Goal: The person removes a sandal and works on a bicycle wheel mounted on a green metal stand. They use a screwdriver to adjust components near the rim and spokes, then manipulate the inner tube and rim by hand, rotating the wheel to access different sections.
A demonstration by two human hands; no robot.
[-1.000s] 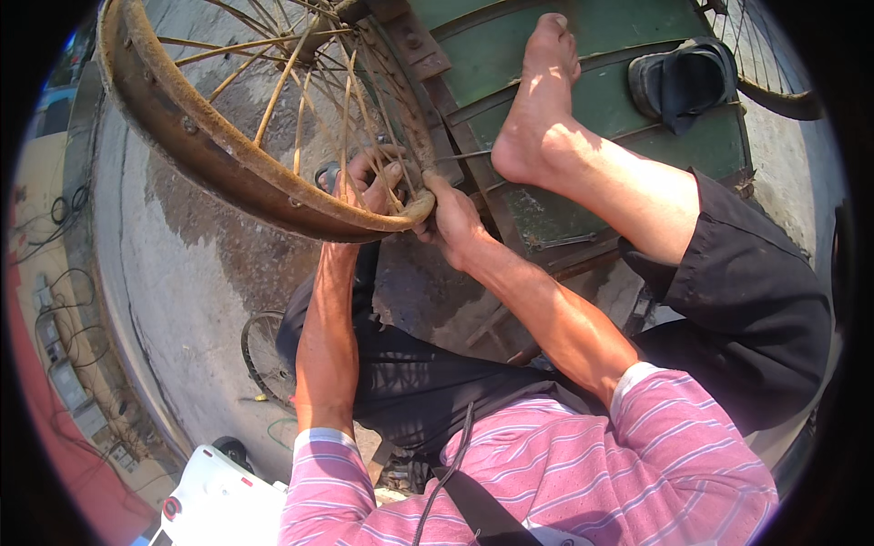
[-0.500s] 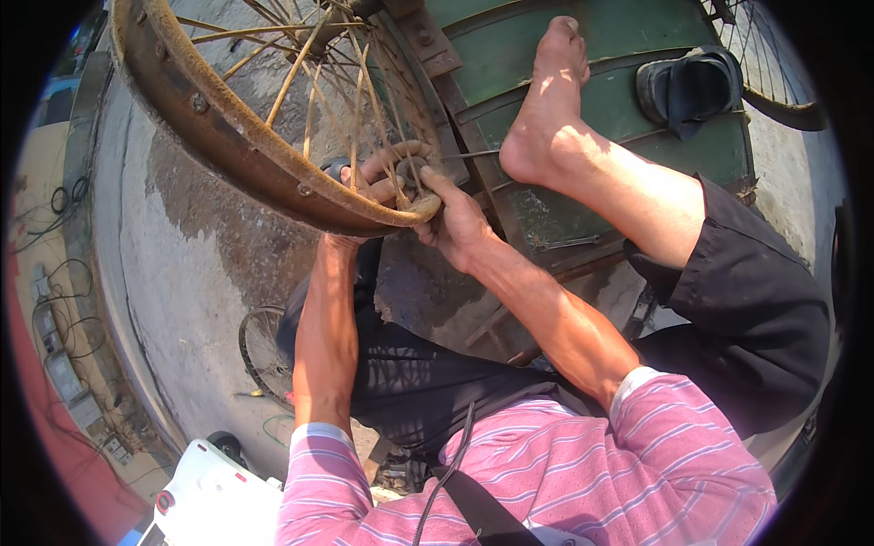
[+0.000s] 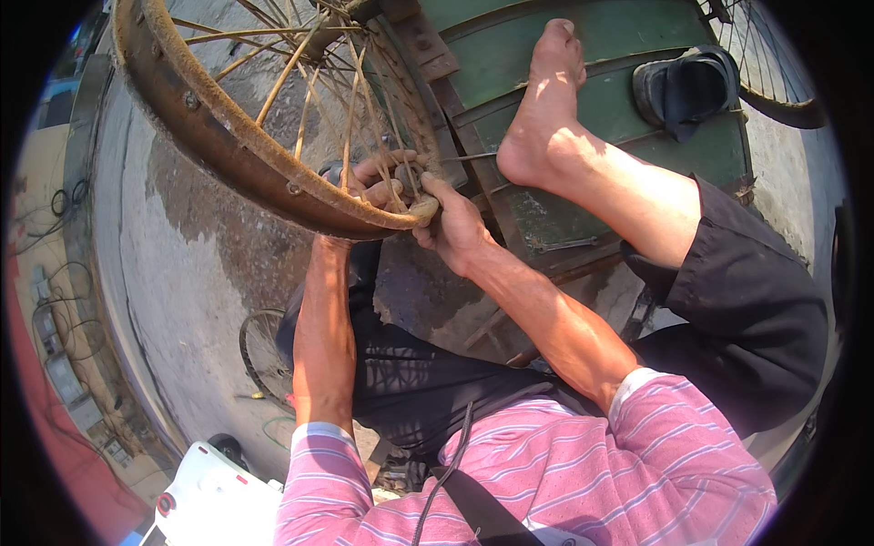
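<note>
A rusty wheel rim [image 3: 228, 136] with many dirty spokes fills the upper left, tilted toward me. My left hand [image 3: 376, 182] is behind the lower rim, fingers curled among the spokes around a small dark piece that I cannot make out clearly, partly hidden. My right hand [image 3: 454, 223] is closed on the lower right end of the rim, thumb up beside the spokes near my left fingertips. A thin metal rod [image 3: 469, 156] runs from the spokes toward my bare foot [image 3: 546, 127], which is propped on a green slatted metal panel [image 3: 496, 36].
A dark sandal [image 3: 683, 89] lies on the panel. A spoked wheel [image 3: 778, 100] is at the upper right, another [image 3: 264, 350] on the concrete floor [image 3: 173, 300] at left. Cables and grey boxes [image 3: 64, 373] line the left edge. A white plastic object [image 3: 214, 500] is at the lower left.
My left fingers have shifted slightly among the spokes, and the rim sits a little farther right than a second ago. My right hand keeps its grip at the same place.
</note>
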